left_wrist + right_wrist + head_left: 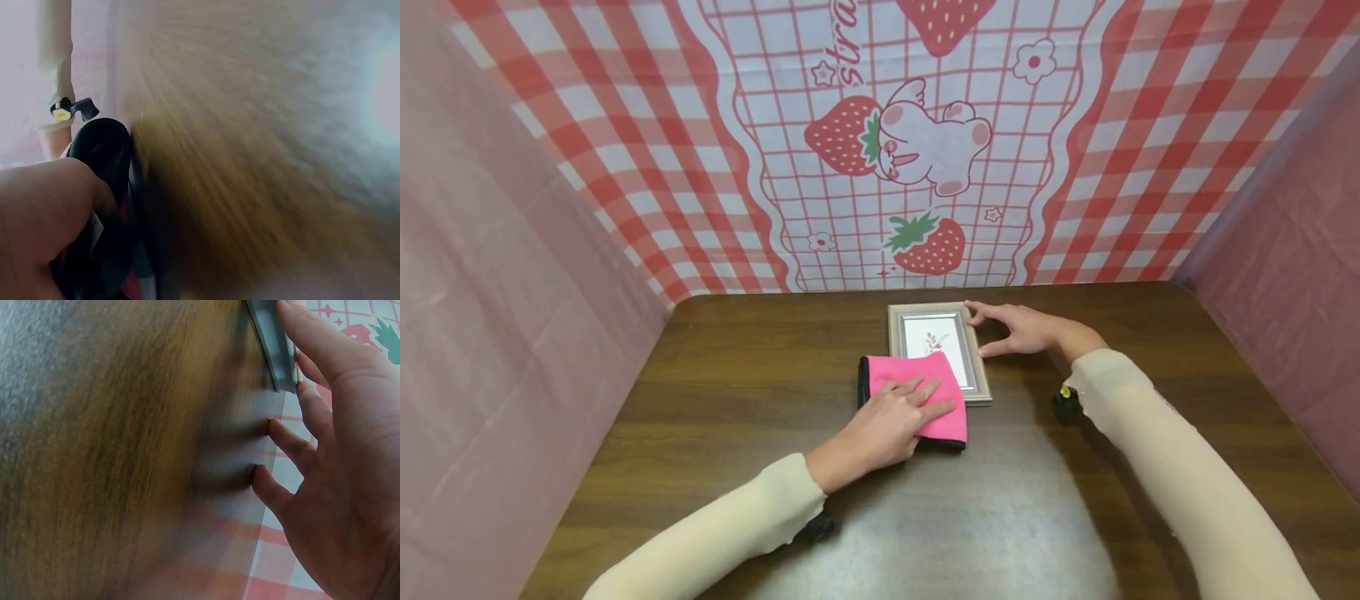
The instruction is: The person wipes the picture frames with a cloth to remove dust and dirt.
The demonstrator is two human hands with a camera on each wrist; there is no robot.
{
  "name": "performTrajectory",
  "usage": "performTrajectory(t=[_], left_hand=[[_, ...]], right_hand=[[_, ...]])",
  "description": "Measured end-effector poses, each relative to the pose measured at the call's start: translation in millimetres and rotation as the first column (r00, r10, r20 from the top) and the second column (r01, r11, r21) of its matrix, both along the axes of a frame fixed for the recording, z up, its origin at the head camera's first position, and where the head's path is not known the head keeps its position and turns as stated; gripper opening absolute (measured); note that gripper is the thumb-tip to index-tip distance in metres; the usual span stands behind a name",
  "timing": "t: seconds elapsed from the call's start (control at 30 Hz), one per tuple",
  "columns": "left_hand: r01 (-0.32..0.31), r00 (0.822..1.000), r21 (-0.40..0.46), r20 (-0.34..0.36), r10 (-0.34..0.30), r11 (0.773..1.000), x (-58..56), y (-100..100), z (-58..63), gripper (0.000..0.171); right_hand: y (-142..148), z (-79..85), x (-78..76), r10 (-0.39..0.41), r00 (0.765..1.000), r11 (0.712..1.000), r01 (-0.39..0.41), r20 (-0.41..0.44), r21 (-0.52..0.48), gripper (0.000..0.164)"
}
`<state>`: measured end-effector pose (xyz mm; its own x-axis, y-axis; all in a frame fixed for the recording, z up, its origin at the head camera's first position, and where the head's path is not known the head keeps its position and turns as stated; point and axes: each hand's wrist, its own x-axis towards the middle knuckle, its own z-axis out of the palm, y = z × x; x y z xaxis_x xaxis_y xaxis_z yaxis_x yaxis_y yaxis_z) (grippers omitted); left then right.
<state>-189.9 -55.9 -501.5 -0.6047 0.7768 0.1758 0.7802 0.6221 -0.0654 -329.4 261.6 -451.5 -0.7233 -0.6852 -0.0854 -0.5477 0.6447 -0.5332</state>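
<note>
A picture frame (pixel 895 329) with a beige border, silver inner trim and a small plant print lies flat on the table. Over its near left part is a folded pink cloth (pixel 951 425) with black edging. My left hand (pixel 891 425) presses on the cloth from above, fingers spread. The left wrist view shows the cloth's dark folded edge (pixel 103 150) beside the thumb. With thumb and forefinger, my right hand (pixel 1022 329) holds the frame at its far right corner. In the right wrist view, the other fingertips of that hand (pixel 350 450) rest on the table.
The brown wooden table (pixel 737 375) has rounded far corners. A red-and-white strawberry-patterned cloth (pixel 700 167) hangs behind it, and pink curtains (pixel 497 292) flank both sides. Dark wrist devices (pixel 1065 404) sit under the cream sleeves (pixel 1157 450).
</note>
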Motion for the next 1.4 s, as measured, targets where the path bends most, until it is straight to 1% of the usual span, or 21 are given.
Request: performTrajectory(t=[0.03, 0.07, 0.17, 0.27, 0.33, 0.37, 0.43, 0.5, 0.53, 0.57, 0.6, 0.67, 0.73, 0.77, 0.87, 0.97, 1.1, 1.2, 1.27, 1.33, 1.4], left_hand=[[0.001, 1.0, 0.006, -0.01, -0.001, 1.0, -0.7, -4, -3.7, 0.079], [0.007, 1.0, 0.026, -0.013, -0.007, 1.0, -3.8, -8, -11.9, 0.08], [0.013, 0.999, 0.053, -0.034, -0.012, 0.998, -4.4, -20, -21.0, 0.081], [0.02, 0.999, 0.067, -0.042, -0.017, 0.998, -4.7, -29, -26.1, 0.079], [0.029, 0.999, 0.075, -0.036, -0.027, 0.997, -5.0, -32, -27.0, 0.079], [0.029, 0.999, 0.066, -0.037, -0.026, 0.997, -0.8, -33, -19.2, 0.076], [0.035, 0.999, 0.067, -0.022, -0.034, 0.997, -0.3, -33, -17.6, 0.075], [0.031, 1.0, 0.055, -0.004, -0.031, 0.998, 6.5, -32, -2.3, 0.072], [0.03, 1.0, 0.045, -0.009, -0.03, 0.999, 7.2, -33, -0.5, 0.07], [0.023, 1.0, 0.039, -0.001, -0.023, 0.999, 11.4, -32, 9.0, 0.068], [0.017, 1.0, 0.037, 0.015, -0.017, 0.999, 11.3, -32, 11.0, 0.069], [-0.004, 0.999, 0.006, 0.036, 0.004, 1.0, 19.6, -30, 31.6, 0.065], [-0.019, 0.998, -0.025, 0.055, 0.021, 0.999, 21.5, -31, 39.7, 0.066], [-0.031, 0.996, -0.039, 0.079, 0.034, 0.999, 25.1, -30, 49.6, 0.068], [-0.041, 0.994, -0.045, 0.101, 0.045, 0.998, 23.6, -32, 56.3, 0.074], [-0.047, 0.994, 0.007, 0.096, 0.046, 0.999, 18.7, -37, 60.3, 0.07], [-0.048, 0.998, 0.072, 0.042, 0.045, 0.996, 8.6, -42, 64.0, 0.056], [-0.047, 0.999, 0.084, 0.013, 0.046, 0.995, 0.3, -45, 64.3, 0.048], [-0.036, 0.999, 0.083, 0.019, 0.035, 0.996, -4.2, -47, 64.4, 0.046], [-0.027, 0.999, 0.063, 0.046, 0.024, 0.998, -8.2, -49, 63.9, 0.047], [-0.013, 0.997, 0.04, 0.079, 0.01, 0.999, -11.8, -49, 63.6, 0.05]], right_hand=[[3, -4.2, -2.7, 0.014, 1.0, 1.0, -0.015, -0.016, -0.013, 0.096], [3, -4.4, -2.4, 0.018, 1.0, 1.0, -0.019, -0.017, -0.02, 0.098], [4, -6.9, -4.5, 0.023, 1.0, 0.999, -0.023, -0.011, -0.024, 0.101], [4, -5.2, -5.1, 0.001, 1.0, 1.0, -0.001, 0.011, -0.013, 0.103], [9, -12.3, -11.0, -0.003, 1.0, 1.0, 0.003, -0.01, -0.008, 0.101], [11, -14.6, -12.9, 0.0, 1.0, 1.0, 0.0, -0.015, -0.012, 0.101], [15, -24.8, -20.2, 0.009, 0.999, 1.0, -0.009, -0.047, -0.01, 0.097], [18, -35.1, -26.6, 0.009, 0.998, 1.0, -0.009, -0.067, -0.005, 0.095], [17, -32.7, -25.0, 0.011, 0.999, 1.0, -0.012, -0.052, -0.015, 0.096], [17, -35.0, -25.9, 0.01, 0.998, 1.0, -0.01, -0.063, -0.01, 0.095], [16, -33.7, -25.0, 0.008, 0.998, 1.0, -0.009, -0.061, -0.008, 0.094], [11, -23.3, -17.7, -0.003, 1.0, 1.0, 0.003, -0.03, -0.005, 0.094], [6, -10.9, -9.7, -0.01, 1.0, 1.0, 0.01, 0.005, 0.001, 0.095], [4, -7.7, -7.7, -0.016, 1.0, 1.0, 0.016, 0.015, 0.009, 0.094], [2, -3.4, -5.4, -0.014, 1.0, 1.0, 0.014, 0.026, 0.012, 0.092], [9, -20.1, -16.8, -0.011, 1.0, 1.0, 0.011, -0.012, -0.001, 0.092], [19, -37.3, -28.8, -0.001, 0.999, 1.0, 0.001, -0.05, -0.007, 0.094], [14, -23.6, -20.3, 0.005, 1.0, 1.0, -0.005, -0.018, -0.01, 0.094], [8, -12.1, -12.6, -0.009, 1.0, 1.0, 0.009, 0.014, -0.003, 0.092], [3, -1.6, -4.9, -0.027, 0.999, 1.0, 0.027, 0.039, 0.012, 0.092], [-1, 2.5, -1.1, -0.035, 0.999, 0.999, 0.034, 0.036, 0.031, 0.089]])
